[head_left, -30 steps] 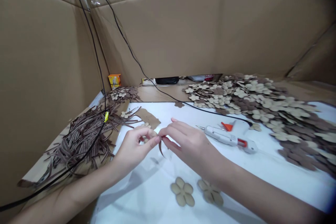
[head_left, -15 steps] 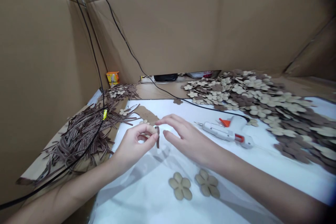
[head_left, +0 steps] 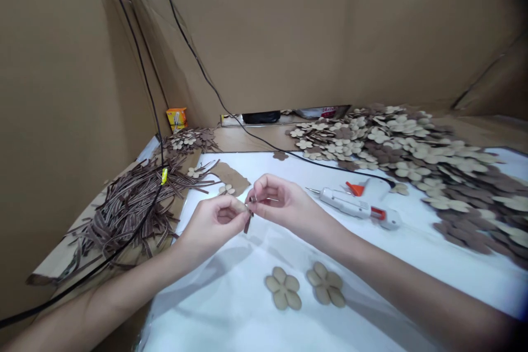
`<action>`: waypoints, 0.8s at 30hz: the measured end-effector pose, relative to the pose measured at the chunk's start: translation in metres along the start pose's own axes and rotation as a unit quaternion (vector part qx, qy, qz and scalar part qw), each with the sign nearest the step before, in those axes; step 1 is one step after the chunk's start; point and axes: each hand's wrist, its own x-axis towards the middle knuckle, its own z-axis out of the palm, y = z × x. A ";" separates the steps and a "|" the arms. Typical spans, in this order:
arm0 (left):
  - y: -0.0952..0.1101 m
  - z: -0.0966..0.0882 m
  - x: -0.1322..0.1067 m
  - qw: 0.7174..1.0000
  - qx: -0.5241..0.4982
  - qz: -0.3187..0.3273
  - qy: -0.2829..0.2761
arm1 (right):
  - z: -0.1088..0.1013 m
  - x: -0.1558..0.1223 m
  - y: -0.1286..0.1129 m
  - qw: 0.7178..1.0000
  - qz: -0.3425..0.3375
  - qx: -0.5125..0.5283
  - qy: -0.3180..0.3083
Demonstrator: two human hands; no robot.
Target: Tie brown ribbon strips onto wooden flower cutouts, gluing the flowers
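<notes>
Over the middle of the white work surface (head_left: 198,308), my left hand (head_left: 216,225) pinches a short brown striped ribbon (head_left: 247,225), whose end hangs below the fingertips. My right hand (head_left: 278,201) is closed on the upper part of the same ribbon, its fingertips meeting those of the left. Part of the ribbon is hidden by the fingers. Nearer to me two beige five-petal flowers (head_left: 283,289) lie side by side. Just beyond my hands are a small pale flower (head_left: 226,190) and a torn brown piece (head_left: 233,176).
A white glue gun (head_left: 350,203) lies on its side at the right. Behind it spreads a heap of beige and brown flower cutouts (head_left: 396,143). Brown ribbon strips (head_left: 127,214) are piled at the left. A black cable (head_left: 198,60) crosses the space; cardboard walls (head_left: 264,38) enclose it.
My right hand has moved left from open fingers to a pinch on the ribbon, bending its upper part. The left hand has stayed in place.
</notes>
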 end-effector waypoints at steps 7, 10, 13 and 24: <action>0.003 -0.005 0.005 0.993 -0.084 -0.077 0.040 | -0.007 -0.008 0.002 0.964 -0.212 -0.160 -0.028; 0.004 -0.007 0.005 0.987 -0.118 -0.083 0.074 | -0.014 -0.010 0.002 0.854 -0.348 -0.357 -0.145; 0.001 -0.010 0.005 0.983 -0.153 -0.073 0.074 | -0.016 -0.012 0.001 0.754 -0.405 -0.473 -0.210; 0.012 -0.007 -0.001 0.997 -0.045 0.019 0.052 | -0.009 0.000 -0.006 0.994 0.039 -0.084 0.052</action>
